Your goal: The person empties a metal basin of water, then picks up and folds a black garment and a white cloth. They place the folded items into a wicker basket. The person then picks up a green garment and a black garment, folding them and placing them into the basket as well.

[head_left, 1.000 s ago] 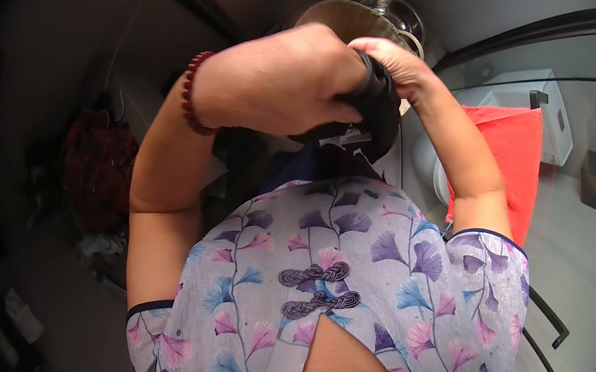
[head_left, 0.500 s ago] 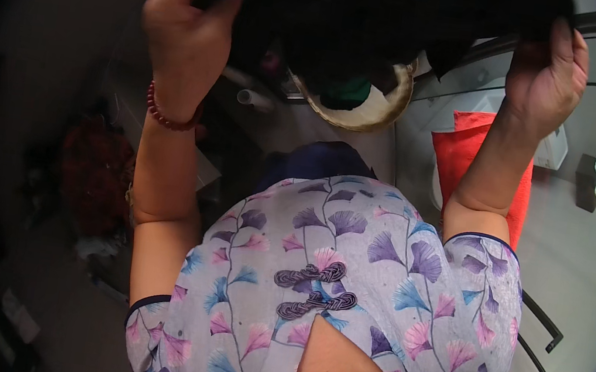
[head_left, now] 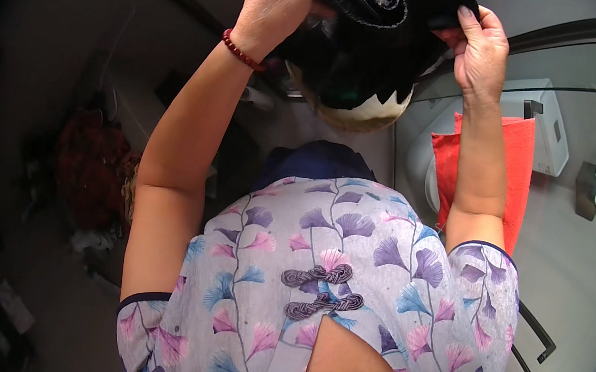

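My left hand point(head_left: 275, 8), with a dark red bead bracelet at the wrist, grips the left edge of a black garment point(head_left: 374, 54). On the garment's right edge, the thumb and fingers of my right hand point(head_left: 481, 56) are pinched closed. Both hands are raised at the top of the view, so the cloth hangs between them with a stitched, overlocked seam showing along its upper fold. Below the cloth is a round whitish basin point(head_left: 392, 116) with a brownish rim, mostly covered by the garment. A bit of dark green shows there.
A red towel point(head_left: 515, 175) hangs by a glass panel on the right, next to my right forearm. Beyond the glass are a white toilet point(head_left: 424, 157) and a tissue box point(head_left: 589, 193). A black handle point(head_left: 538, 336) sits lower right. Dark red cloth point(head_left: 92, 168) is heaped at left.
My hands have come closer together, the left moving right and up, the right moving left. The garment between them has gone from spread wide to bunched, and its seam now shows.
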